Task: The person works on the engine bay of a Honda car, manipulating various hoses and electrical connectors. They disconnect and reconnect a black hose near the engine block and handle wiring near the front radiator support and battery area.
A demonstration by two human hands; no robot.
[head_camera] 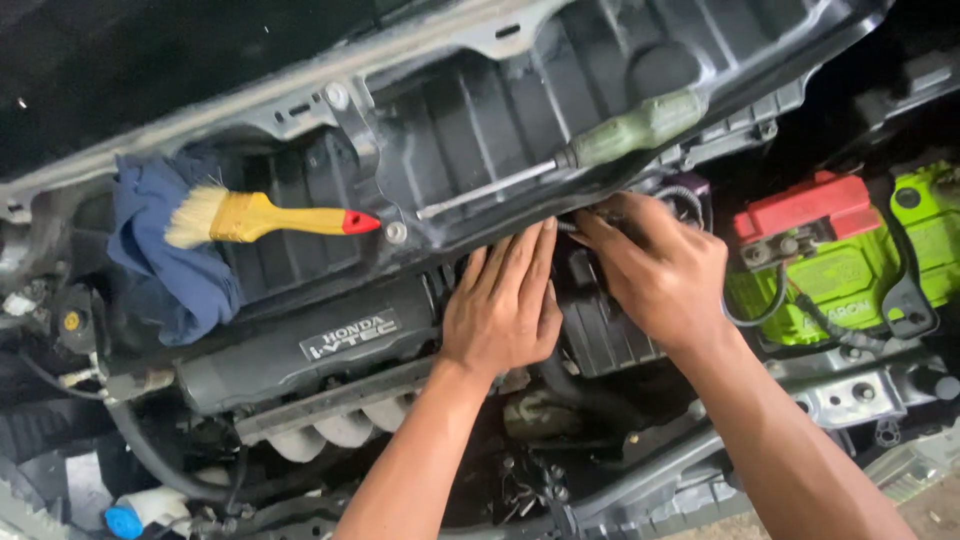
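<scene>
I look down into a car's engine bay. My left hand (503, 305) lies flat, fingers together, on the black air-box housing (600, 335) just under the black cowl panel (480, 130). My right hand (655, 265) reaches beside it, fingertips curled at the gap between the cowl's edge and the housing, touching a part I cannot make out. Neither hand visibly grips a tool. A screwdriver with a green handle (635, 128) rests on the cowl just above my right hand.
A yellow-handled paintbrush with a red tip (270, 217) lies on the cowl next to a blue rag (165, 270). A green battery with a red terminal cover (825, 250) sits at right. The black engine cover (300, 350) and intake runners lie below left.
</scene>
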